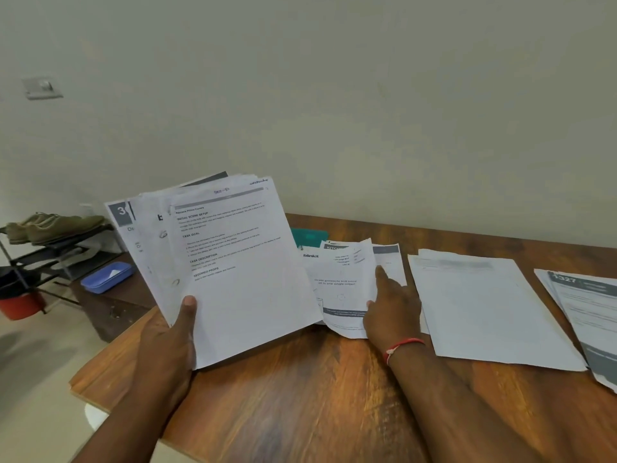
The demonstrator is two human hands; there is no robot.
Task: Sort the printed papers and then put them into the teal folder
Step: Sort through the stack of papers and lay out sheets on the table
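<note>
Sorting looks midway: the left hand (170,332) grips an unsorted stack (233,262), while the right hand (390,305) rests flat-fingered on 1 of 3 piles (337,285) on the surface (300,396). The folder (309,236), frame centre, awaits filling.

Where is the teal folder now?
Head view: the teal folder lies at the table's far edge, peeking out between the left hand's paper stack and the blinkit pile.

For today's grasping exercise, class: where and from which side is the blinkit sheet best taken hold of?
Probably pinch the blinkit sheet by its near edge, coming from the front: that edge seems to curl off the table, while the right hand covers its right side.
</note>
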